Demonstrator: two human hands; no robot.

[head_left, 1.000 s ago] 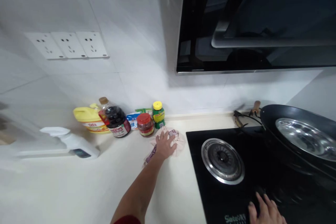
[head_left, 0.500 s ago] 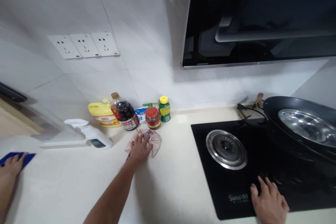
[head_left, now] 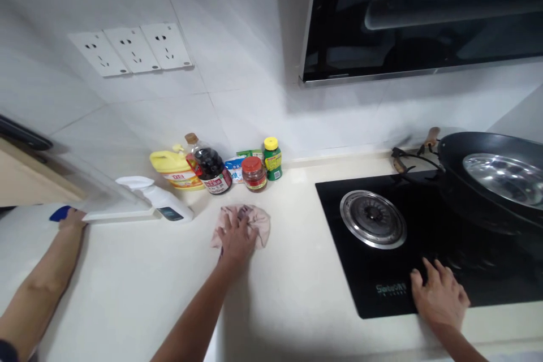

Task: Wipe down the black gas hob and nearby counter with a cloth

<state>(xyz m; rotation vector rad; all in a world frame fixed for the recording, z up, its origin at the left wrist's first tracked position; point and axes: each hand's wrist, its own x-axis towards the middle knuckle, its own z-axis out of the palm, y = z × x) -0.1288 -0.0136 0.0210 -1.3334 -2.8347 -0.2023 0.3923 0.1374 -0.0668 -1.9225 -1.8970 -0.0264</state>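
- Leftward since a second ago: my pink cloth (head_left: pixel 262 226) has slid from beside the green bottle (head_left: pixel 272 161) to in front of the red-lidded jar (head_left: pixel 254 176).
- It lies crumpled on the counter (head_left: pixel 292 277), directly under my left hand (head_left: pixel 236 244), whose fingers are spread over it rather than closed around it.
- Cloth shows past both sides of those fingers, more on the right; it is roundish, so I see no clear long axis.
- Just behind it, with a gap, the jar blocks the way back; the dark bottle (head_left: pixel 212 169) and white item (head_left: pixel 167 203) crowd the left.
- My right hand (head_left: pixel 441 297) is farther off, fingers slightly apart, at the front of the black cooktop (head_left: pixel 382 268); the wok (head_left: pixel 460 198) sits beyond.
- Another person's hand (head_left: pixel 73 218) has come into view at far left, on something blue (head_left: pixel 59 213), well apart from mine.
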